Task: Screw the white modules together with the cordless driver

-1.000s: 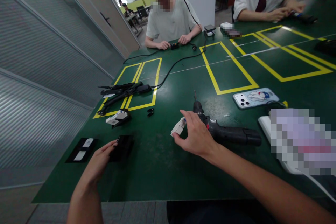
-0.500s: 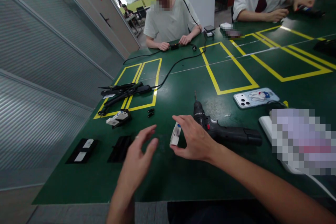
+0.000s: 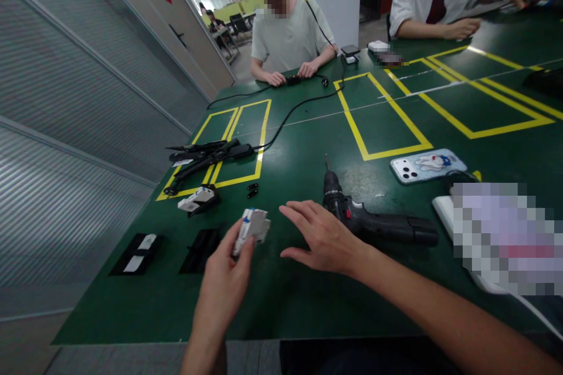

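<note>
1. We are finding a black labelled piece (image 3: 141, 251) lying near the left edge of the worktop (image 3: 109, 317).
2. Our left hand (image 3: 229, 272) is gripping a white block (image 3: 252, 231) over the worktop, toward its near edge.
3. Our right hand (image 3: 323, 237) is hanging open near the block.
4. A black drill (image 3: 378, 224) is lying beside that hand.

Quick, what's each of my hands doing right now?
Left hand: closed on the white block, held between thumb and fingers.
Right hand: open, holding nothing, beside the black drill.
</note>
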Demonstrator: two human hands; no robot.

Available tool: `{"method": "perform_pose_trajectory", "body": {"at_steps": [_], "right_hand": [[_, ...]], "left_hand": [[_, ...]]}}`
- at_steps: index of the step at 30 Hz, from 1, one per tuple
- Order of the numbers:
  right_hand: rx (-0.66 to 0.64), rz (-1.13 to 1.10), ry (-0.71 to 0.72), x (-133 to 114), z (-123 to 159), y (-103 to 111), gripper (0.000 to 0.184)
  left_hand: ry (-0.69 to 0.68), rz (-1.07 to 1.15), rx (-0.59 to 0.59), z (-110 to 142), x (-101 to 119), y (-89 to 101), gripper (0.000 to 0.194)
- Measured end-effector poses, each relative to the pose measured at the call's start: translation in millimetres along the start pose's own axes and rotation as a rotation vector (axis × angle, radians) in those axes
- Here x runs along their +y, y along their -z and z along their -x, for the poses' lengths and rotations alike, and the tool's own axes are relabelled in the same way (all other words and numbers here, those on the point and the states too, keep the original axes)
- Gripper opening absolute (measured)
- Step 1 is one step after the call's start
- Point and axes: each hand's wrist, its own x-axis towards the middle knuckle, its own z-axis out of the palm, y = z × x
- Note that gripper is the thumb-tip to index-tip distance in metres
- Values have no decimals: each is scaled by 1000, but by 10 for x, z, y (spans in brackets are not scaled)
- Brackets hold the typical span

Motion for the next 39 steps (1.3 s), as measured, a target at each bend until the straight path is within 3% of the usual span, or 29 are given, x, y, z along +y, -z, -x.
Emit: {"method": "perform_pose_trajectory", "body": {"at_steps": [6, 9, 11, 18, 27, 31, 39], "right_hand": [[-54, 37, -50, -17, -5, 28, 76], [-54, 36, -68, -14, -4, 28, 76], [-54, 37, -74, -14, -1, 29, 76], [-57, 58, -79, -12, 0, 17, 75], [-94, 92, -81, -6, 1, 5, 73], [-99, 102, -84, -15, 5, 11, 73], [-114, 144, -93, -27, -6, 8, 65]], "left_hand": [[330, -410, 294, -101, -627, 707, 59], [380, -432, 335, -111, -772, 855, 60], [403, -421, 297, -128, -822, 893, 60], [396, -471, 219, -236, -1042, 872, 57], [376, -508, 169, -283, -1231, 632, 55], [337, -518, 178, -283, -1345, 559, 55], [222, -613, 74, -245, -1396, 557, 57]]}}
